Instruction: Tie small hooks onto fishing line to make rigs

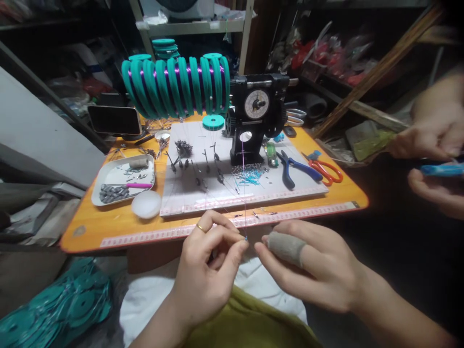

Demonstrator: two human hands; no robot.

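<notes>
My left hand (208, 261) is closed in a pinch on a thin purple line (243, 193), a gold ring on one finger. The line runs up from my fingertips to a black winding machine with a dial (256, 113) on the orange table (108, 227). My right hand (308, 263), a grey sleeve over its forefinger, pinches close beside the left at the line's lower end. Both hands hover just off the table's near edge, above my lap.
A white mat (217, 193) carries small hooks, swivels and beads, blue-handled pliers (297, 169) and orange scissors (326, 169). A white tray (121, 181) holds lead weights. Teal spools (177, 84) stand behind. Another person's hands (435, 145) hold a blue item at right.
</notes>
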